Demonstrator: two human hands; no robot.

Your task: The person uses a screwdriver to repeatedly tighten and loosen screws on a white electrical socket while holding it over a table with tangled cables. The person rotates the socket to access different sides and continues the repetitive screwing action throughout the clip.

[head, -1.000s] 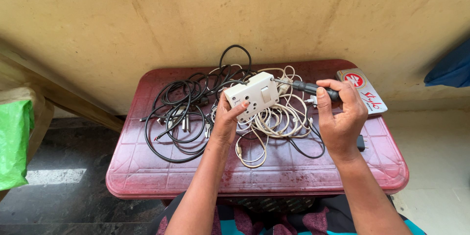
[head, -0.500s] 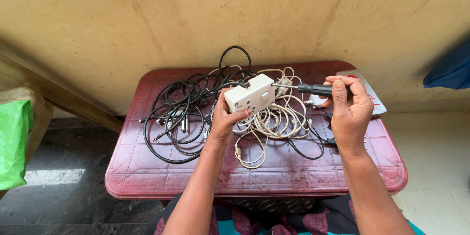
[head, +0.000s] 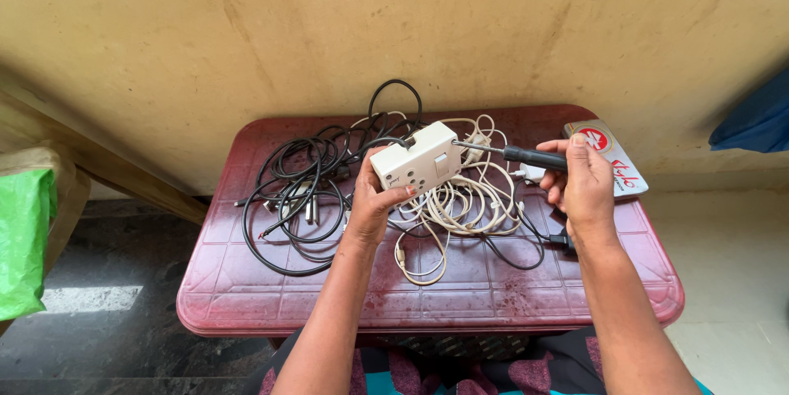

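My left hand [head: 374,202] holds a white socket box [head: 417,162] lifted a little above a maroon plastic table [head: 427,300]. My right hand [head: 582,181] grips the black handle of a screwdriver [head: 505,152]. Its metal shaft points left and its tip touches the right side of the box. Under the box lies a heap of white cables [head: 460,206]. A bundle of black cables [head: 308,185] spreads over the table's left half.
A flat grey package with a red mark [head: 612,161] lies at the table's back right corner. A beige wall stands behind the table. A green bag [head: 23,239] hangs at the left, and blue cloth [head: 760,120] shows at the right edge.
My right hand has drawn the screwdriver slightly to the right and levelled it, with the tip still at the box. My left hand has kept the box in nearly the same place.
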